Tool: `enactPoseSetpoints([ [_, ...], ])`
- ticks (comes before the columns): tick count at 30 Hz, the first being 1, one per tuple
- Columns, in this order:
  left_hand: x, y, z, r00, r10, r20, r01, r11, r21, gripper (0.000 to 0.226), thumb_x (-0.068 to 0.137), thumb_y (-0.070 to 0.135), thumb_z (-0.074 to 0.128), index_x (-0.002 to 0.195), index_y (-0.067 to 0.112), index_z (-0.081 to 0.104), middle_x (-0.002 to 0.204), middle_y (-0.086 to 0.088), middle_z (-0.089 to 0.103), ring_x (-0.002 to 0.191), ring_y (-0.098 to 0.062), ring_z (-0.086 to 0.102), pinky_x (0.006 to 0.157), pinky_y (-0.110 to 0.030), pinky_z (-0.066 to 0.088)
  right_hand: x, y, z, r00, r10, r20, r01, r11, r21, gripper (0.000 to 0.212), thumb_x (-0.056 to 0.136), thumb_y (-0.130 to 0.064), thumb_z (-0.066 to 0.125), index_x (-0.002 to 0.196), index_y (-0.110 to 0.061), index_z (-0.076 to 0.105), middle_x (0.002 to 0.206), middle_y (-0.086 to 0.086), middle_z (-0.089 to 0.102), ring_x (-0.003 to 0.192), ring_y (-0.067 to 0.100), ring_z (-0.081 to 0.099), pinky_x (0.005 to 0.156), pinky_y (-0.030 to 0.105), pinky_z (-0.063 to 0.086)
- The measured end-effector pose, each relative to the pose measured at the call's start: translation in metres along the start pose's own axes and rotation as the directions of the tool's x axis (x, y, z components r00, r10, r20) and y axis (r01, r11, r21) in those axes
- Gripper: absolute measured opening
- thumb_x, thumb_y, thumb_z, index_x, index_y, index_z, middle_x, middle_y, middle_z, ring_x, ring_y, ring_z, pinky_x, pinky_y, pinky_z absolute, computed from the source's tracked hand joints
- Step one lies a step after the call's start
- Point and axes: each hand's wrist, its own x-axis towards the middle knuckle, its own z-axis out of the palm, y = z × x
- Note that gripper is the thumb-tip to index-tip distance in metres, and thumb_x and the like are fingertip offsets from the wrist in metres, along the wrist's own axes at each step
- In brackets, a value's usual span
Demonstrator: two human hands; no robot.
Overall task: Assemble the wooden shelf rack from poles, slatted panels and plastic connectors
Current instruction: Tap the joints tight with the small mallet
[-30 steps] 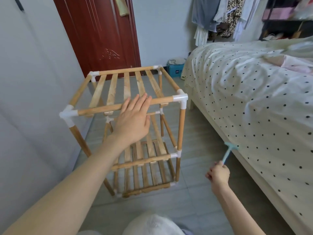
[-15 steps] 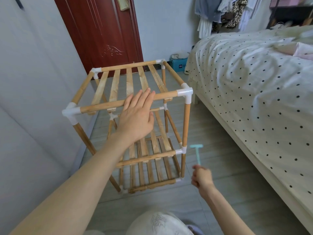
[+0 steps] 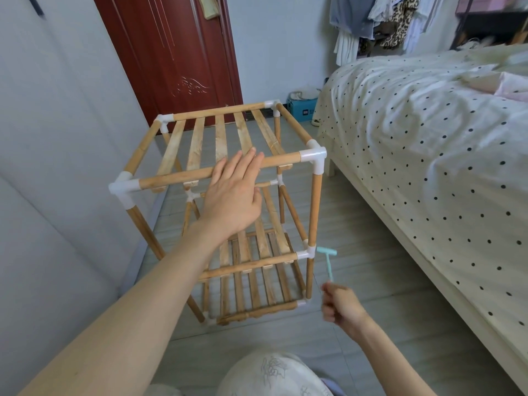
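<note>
Nearest to me, my right hand [image 3: 341, 305] is curled into a fist around the thin handle of a small teal mallet [image 3: 328, 261], whose head stands just beside the white connector [image 3: 305, 253] at the middle shelf's near right corner; whether it touches the plastic I cannot tell. A little farther out, my left hand [image 3: 233, 195] lies flat with the fingers together and stretched, palm down across the top front pole [image 3: 183, 175] of the wooden rack [image 3: 223, 195], steadying it. The rack stands upright on the tiled floor [image 3: 365, 270], between the grey wall on my left and the bed [image 3: 428, 155] on my right, with three slatted tiers already in place. I judge it light and rather wobbly, since the poles only push into plastic corners; the frame is stiff enough to lean on gently, but the slats look thin, so I would hold it by a pole close to a connector, not by a slat. My left arm covers part of the middle tier, and the rear lower joints are hidden behind poles and slats, so I cannot say whether they are seated. Beyond stand a dark red door [image 3: 183, 52] and hanging clothes [image 3: 380, 21].
</note>
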Motion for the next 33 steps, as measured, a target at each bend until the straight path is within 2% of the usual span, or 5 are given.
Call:
enactPoseSetpoints([
  [3,0.0,-0.001,0.0,1.0,0.004,0.01,-0.004,1.0,0.004,0.062,0.096,0.022,0.035,0.151,0.02,0.007,0.159,0.003,0.006,0.146,-0.014,0.002,0.116,-0.033,-0.009,-0.001,-0.018,-0.003,0.968,-0.013,-0.251,0.048,0.99,0.132,0.03,0.099,-0.006,0.028,0.074,-0.014,0.042,0.053,0.001,0.035,0.028,0.006,0.035,0.025,0.012,0.02],
  [11,0.001,-0.002,0.0,1.0,-0.001,0.016,0.001,1.0,0.002,0.062,0.096,0.022,0.035,0.151,0.021,0.006,0.159,0.003,0.005,0.145,-0.013,0.001,0.116,-0.033,-0.009,-0.008,-0.016,-0.005,0.958,-0.018,-0.287,0.028,0.999,0.031,0.027,0.097,-0.005,0.032,0.073,-0.012,0.043,0.057,0.002,0.038,0.039,0.011,0.037,0.031,0.016,0.028],
  [15,0.004,0.0,0.001,1.0,-0.006,0.013,0.006,1.0,-0.004,0.063,0.096,0.022,0.035,0.151,0.021,0.005,0.159,0.003,0.004,0.145,-0.013,-0.001,0.116,-0.033,-0.01,-0.024,-0.009,0.012,0.996,0.053,0.068,-0.044,0.99,-0.132,0.027,0.102,-0.013,0.029,0.078,-0.011,0.043,0.047,-0.003,0.034,0.04,0.01,0.029,0.036,0.02,0.023],
  [24,-0.011,-0.028,-0.024,0.996,0.067,0.051,-0.06,0.99,-0.124,0.057,0.096,0.013,0.04,0.149,0.02,0.02,0.156,0.002,0.019,0.144,-0.012,0.012,0.117,-0.032,-0.003,-0.038,-0.068,0.058,0.996,-0.084,0.012,0.078,0.965,0.249,0.022,0.102,-0.012,0.032,0.105,0.002,0.049,0.099,0.017,0.052,0.093,0.026,0.054,0.094,0.041,0.048],
  [33,-0.065,-0.121,-0.051,0.94,-0.341,0.008,0.339,0.93,-0.141,0.051,0.08,-0.01,0.047,0.13,-0.003,0.044,0.129,-0.022,0.046,0.122,-0.036,0.042,0.102,-0.038,0.033,-0.023,-0.115,0.085,0.98,-0.197,-0.018,0.173,0.812,0.558,0.028,0.103,-0.017,0.03,0.077,-0.014,0.041,0.08,0.002,0.039,0.07,0.01,0.039,0.082,0.024,0.037],
])
